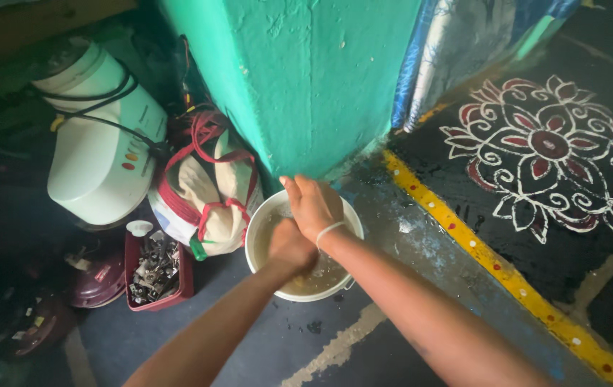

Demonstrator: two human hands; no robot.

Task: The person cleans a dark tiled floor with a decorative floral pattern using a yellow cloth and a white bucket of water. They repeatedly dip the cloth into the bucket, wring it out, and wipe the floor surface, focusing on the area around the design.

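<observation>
A white bucket (257, 231) of cloudy water stands on the dark floor at the foot of a green pillar (299, 79). Both my hands are over it. My left hand (290, 246) is curled into a fist just above or in the water. My right hand (313, 204), with a white band at the wrist, lies over the left with fingers held together and pointing to the pillar. Whether either hand holds anything is hidden.
Left of the bucket sit a cream cloth bag with red straps (209, 193), a maroon box of metal bits (154, 272) and a white appliance with black cord (98, 143). A yellow floor stripe (492, 265) and a white-red floral floor drawing (550, 154) lie right.
</observation>
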